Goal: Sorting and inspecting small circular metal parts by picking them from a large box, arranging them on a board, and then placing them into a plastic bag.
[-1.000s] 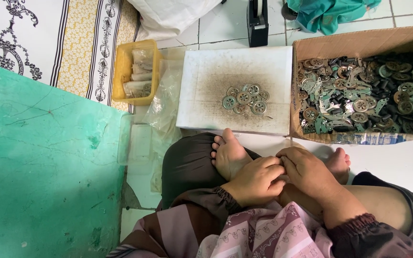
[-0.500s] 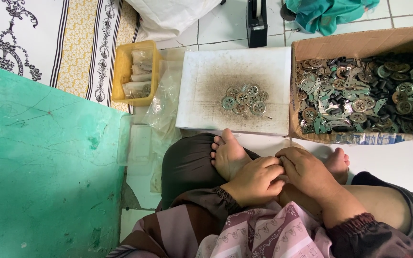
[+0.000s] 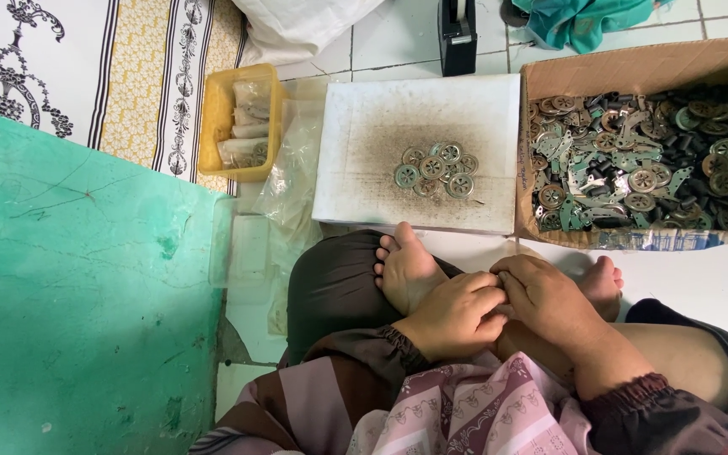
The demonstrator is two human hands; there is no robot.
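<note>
We press our left hand (image 3: 452, 316) and right hand (image 3: 545, 299) together in our lap, fingers curled; we cannot tell what they pinch. Ahead, round metal discs (image 3: 436, 168) sit on a white board (image 3: 364, 126), between a yellow tub (image 3: 216, 126) and a brown cardboard box (image 3: 634, 72).

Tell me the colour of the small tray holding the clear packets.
Yellow. The small tray shows clearly in the head view, left of the white board.

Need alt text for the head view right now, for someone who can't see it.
The left hand and right hand press together in the lap, fingertips meeting; anything between them is hidden. Ahead, round metal discs lie on a white board, beside a cardboard box of metal parts.
</note>
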